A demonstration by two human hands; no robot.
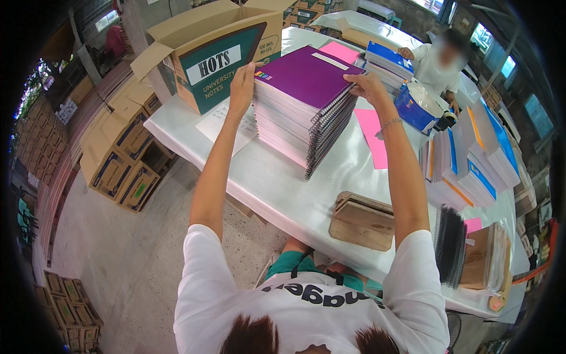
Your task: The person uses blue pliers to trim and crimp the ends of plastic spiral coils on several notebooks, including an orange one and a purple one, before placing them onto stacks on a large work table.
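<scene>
A tall stack of spiral notebooks (283, 121) stands on the table in front of me, its black coil bindings toward the right. On top is a purple-covered notebook (303, 76). My left hand (242, 88) is at the stack's left edge, its fingers reaching up to the far corner of the purple cover. At the opposite side, my right hand (371, 88) has its fingers curled at the upper right corner of the cover. Between them, my hands hold the upper part of the stack. Some fingertips are hidden.
An opened carton (218, 65) stands beyond my left hand. A brown wooden block (361, 221) lies near the front edge. Pink sheets (371, 138), a blue package (418, 109), notebook stacks (466, 153) and black coils (450, 245) occupy the right. A person (439, 65) works across the table.
</scene>
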